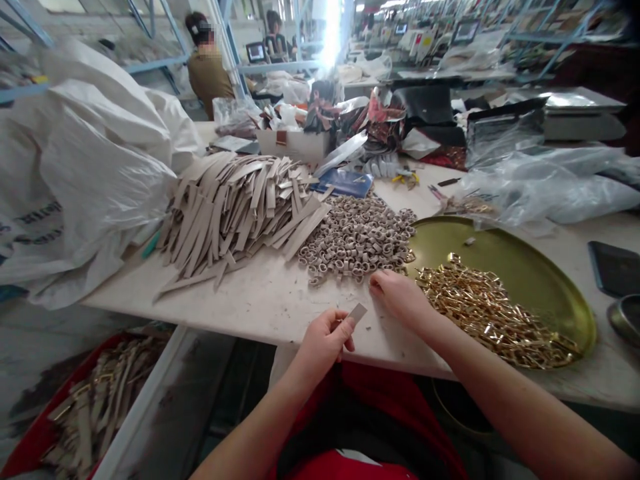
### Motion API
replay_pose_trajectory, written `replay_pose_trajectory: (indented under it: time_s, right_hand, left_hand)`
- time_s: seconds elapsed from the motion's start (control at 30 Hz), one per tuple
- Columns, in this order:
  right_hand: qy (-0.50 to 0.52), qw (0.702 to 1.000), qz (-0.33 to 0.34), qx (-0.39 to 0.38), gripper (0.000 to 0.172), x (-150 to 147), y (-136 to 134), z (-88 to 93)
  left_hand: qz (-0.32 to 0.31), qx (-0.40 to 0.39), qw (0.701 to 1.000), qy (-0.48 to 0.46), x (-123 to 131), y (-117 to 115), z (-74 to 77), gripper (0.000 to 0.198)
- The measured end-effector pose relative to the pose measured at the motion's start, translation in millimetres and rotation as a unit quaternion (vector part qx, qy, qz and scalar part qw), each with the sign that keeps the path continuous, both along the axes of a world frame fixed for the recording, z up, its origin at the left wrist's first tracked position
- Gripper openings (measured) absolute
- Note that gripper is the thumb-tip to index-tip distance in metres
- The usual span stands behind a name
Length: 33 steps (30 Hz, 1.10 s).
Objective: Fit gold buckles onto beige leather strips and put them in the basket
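My left hand [325, 340] is closed on the end of a beige strap strip [357, 313], held just above the near edge of the white worktable [250, 300]. My right hand [397, 293] rests on the table with its fingers curled at the near edge of a heap of small beige loops [356, 237]; what its fingers pinch is hidden. Right of that hand, a round brass tray [505, 263] holds a pile of gold metal buckles [493, 313]. A large heap of beige strap strips [235, 207] lies further left.
A big white sack [85, 167] stands at the table's left end. A red crate [75, 407] of finished straps sits on the floor at lower left. Clear plastic bags [550, 183], boxes and clutter fill the back. Other people work in the distance at the back.
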State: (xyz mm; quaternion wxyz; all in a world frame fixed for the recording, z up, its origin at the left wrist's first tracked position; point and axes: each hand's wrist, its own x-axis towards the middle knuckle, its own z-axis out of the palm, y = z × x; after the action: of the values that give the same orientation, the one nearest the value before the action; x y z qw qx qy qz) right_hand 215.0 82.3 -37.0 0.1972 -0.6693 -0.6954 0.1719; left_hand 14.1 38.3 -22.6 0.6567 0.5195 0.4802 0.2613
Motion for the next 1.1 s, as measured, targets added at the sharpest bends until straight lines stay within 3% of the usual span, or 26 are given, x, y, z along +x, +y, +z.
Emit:
replay_pose_trajectory:
  time_s: [0.07, 0.13, 0.2, 0.27, 0.53, 0.6, 0.77, 0.83, 0.93, 1.1]
  right_hand:
    - [0.062, 0.998, 0.009, -0.026, 0.008, -3.5, -2.9, 1.7]
    - [0.216, 0.972, 0.017, -0.089, 0.012, -8.1, -13.2, 6.3]
    - [0.392, 0.907, 0.018, -0.152, 0.021, -14.4, -28.1, 12.4]
    - [0.497, 0.851, 0.009, -0.171, 0.027, -21.7, -43.7, 17.5]
    - [0.645, 0.740, -0.038, -0.185, 0.031, -37.2, -81.7, 20.0]
    - [0.655, 0.730, -0.052, -0.187, 0.033, -38.9, -89.0, 23.2]
    - [0.575, 0.809, -0.062, -0.106, 0.035, -43.7, -108.6, 29.5]
    - [0.572, 0.812, -0.062, -0.095, 0.037, -44.7, -115.4, 29.0]
    - [0.618, 0.774, -0.063, -0.122, 0.033, -45.5, -123.0, 26.1]
    - [0.720, 0.672, -0.092, -0.147, 0.027, -52.8, -128.7, 22.2]
  left_hand:
    - [0.017, 0.016, 1.000, 0.008, 1.2, 3.2, -1.1, 0.025]
    - [0.037, 0.036, 0.999, 0.017, 3.6, 4.6, -0.3, 0.025]
    - [0.054, 0.058, 0.997, 0.021, 6.4, 3.2, 2.0, 0.026]
    - [0.054, 0.082, 0.995, 0.025, 8.5, -1.5, 5.5, 0.026]
    - [0.051, 0.140, 0.984, 0.094, 4.6, -34.8, 26.0, 0.023]
    - [0.025, 0.165, 0.977, 0.132, 3.0, -41.9, 28.3, 0.022]
    - [-0.034, 0.188, 0.965, 0.177, -0.9, -53.5, 24.5, 0.025]
    - [-0.036, 0.185, 0.970, 0.155, -0.7, -56.7, 22.3, 0.025]
    - [-0.019, 0.188, 0.976, 0.107, 2.4, -62.5, 20.9, 0.025]
    - [0.029, 0.189, 0.979, 0.067, 9.5, -74.1, 21.0, 0.026]
